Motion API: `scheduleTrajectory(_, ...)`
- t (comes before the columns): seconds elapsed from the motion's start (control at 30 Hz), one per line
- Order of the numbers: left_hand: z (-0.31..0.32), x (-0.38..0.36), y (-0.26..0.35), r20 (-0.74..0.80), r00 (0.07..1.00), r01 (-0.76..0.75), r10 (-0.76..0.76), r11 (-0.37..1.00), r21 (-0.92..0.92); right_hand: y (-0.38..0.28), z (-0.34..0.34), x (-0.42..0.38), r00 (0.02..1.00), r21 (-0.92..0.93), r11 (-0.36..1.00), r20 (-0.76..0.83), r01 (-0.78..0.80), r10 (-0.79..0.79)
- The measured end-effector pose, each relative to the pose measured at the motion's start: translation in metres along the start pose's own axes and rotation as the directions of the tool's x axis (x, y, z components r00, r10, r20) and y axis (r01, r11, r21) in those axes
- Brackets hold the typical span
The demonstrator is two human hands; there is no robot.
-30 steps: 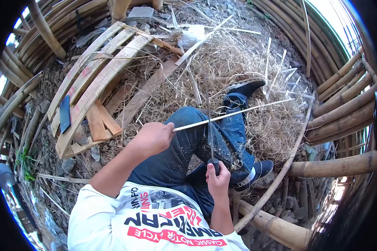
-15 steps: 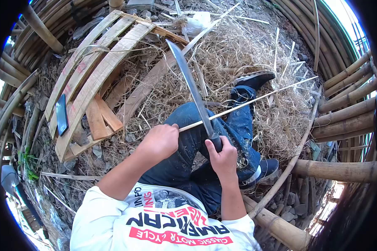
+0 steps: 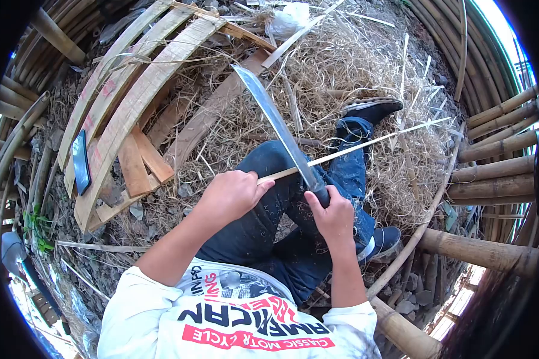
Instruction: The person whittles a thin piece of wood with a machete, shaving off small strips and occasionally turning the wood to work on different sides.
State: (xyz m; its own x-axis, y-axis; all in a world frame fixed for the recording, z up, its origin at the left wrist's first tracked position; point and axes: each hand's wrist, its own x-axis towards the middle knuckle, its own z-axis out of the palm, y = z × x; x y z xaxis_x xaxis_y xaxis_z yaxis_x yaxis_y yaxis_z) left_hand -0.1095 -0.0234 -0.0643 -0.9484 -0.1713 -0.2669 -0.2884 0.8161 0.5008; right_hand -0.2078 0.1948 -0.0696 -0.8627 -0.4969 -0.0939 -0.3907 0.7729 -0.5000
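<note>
My right hand point(image 3: 333, 216) is closed around the dark handle of a machete point(image 3: 274, 121), its long blade pointing up and to the left. A thin, pale bamboo strip point(image 3: 371, 142) is gripped at its near end by my left hand point(image 3: 229, 196). From there the strip slants up to the right across my jeans point(image 3: 263, 206). Near the handle the blade crosses it; whether they touch is hard to tell. Part of the strip is hidden in my left fist.
Curly shavings point(image 3: 335, 66) cover the ground around my shoe point(image 3: 372, 109). Leftward lies a slatted wooden pallet point(image 3: 123, 125) with a phone point(image 3: 81, 163) on it. Bamboo poles point(image 3: 497, 185) stand at the right, and a plastic bag point(image 3: 288, 21) lies at the back.
My right hand has moved right and slightly down with the machete, whose blade now leans further left. The strip's near end sits slightly higher relative to my left fist, with the thumb extended along it.
</note>
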Motion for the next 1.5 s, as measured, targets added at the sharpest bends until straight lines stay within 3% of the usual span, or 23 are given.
scheduleTrajectory(0.4,0.005,0.008,-0.010,0.053,0.999,-0.003,0.007,0.997,-0.078,0.035,-0.019,0.021,0.993,-0.014,0.996,-0.070,-0.093,0.092)
scheduleTrajectory(0.53,0.004,0.009,-0.009,0.045,0.999,-0.007,0.011,0.996,-0.086,0.042,-0.025,0.026,0.985,0.060,0.987,-0.069,-0.152,0.156)
scheduleTrajectory(0.7,0.005,0.007,-0.011,0.046,0.999,0.003,0.001,0.996,-0.086,0.046,-0.027,0.028,0.990,-0.089,0.991,-0.107,-0.103,0.093)
scheduleTrajectory(0.8,0.006,0.006,-0.011,0.022,1.000,-0.004,0.006,0.996,-0.086,0.048,-0.034,0.031,0.989,-0.028,0.993,-0.090,-0.118,0.115)
scheduleTrajectory(0.93,0.006,0.006,-0.011,0.020,1.000,0.000,0.002,0.995,-0.097,0.050,-0.036,0.032,0.991,-0.149,0.983,-0.085,-0.111,0.099)
scheduleTrajectory(1.37,0.014,-0.002,-0.017,-0.050,0.999,-0.024,0.021,0.998,-0.051,0.059,-0.047,0.034,0.990,-0.201,0.975,-0.120,-0.097,0.074)
scheduleTrajectory(1.5,0.014,-0.011,-0.021,-0.039,0.999,-0.008,0.007,1.000,-0.021,0.091,-0.064,0.043,0.948,-0.145,0.948,-0.188,-0.284,0.255)
